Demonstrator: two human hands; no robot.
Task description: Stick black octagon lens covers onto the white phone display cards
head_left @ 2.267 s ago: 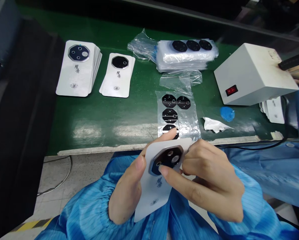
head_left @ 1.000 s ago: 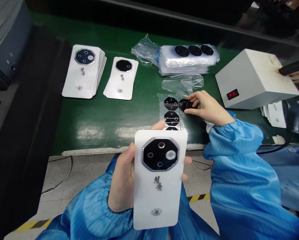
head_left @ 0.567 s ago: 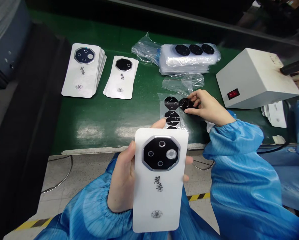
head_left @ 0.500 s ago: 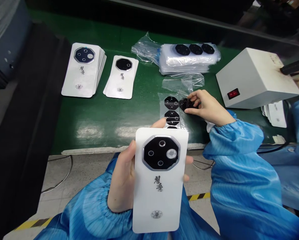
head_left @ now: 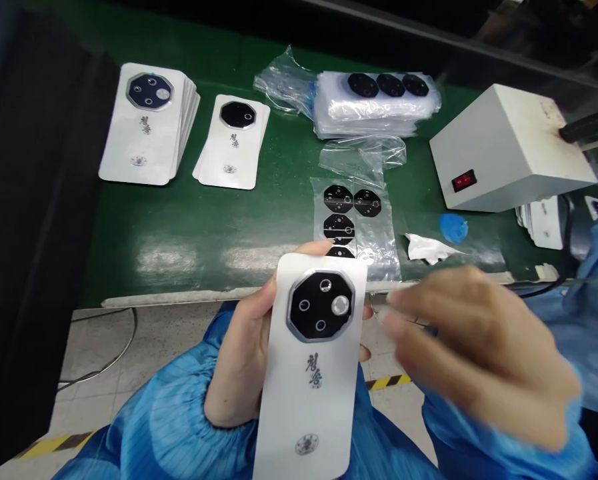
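My left hand [head_left: 236,353] grips a white card [head_left: 309,400] upright from behind, with the thumb along its left edge. On the card sits an octagonal black camera lens module [head_left: 321,307] with a silver rim. My right hand [head_left: 473,353] is blurred by motion, just right of the card and not touching it. Whether it holds anything is hidden by the blur. Beyond the card lies a clear film sheet [head_left: 381,233] carrying black octagonal lens pieces, one of them [head_left: 339,229] in the middle row.
On the green bench lie two stacks of white cards [head_left: 143,127] [head_left: 231,143], a bagged stack of lens sheets [head_left: 379,100], a blue disc [head_left: 453,228] and a white tissue [head_left: 429,249]. A white box with a red switch [head_left: 509,150] stands at right.
My right hand has left the film sheet and moved down to the right of the card. The top-right lens piece shows uncovered on the sheet. My left hand still holds the card.
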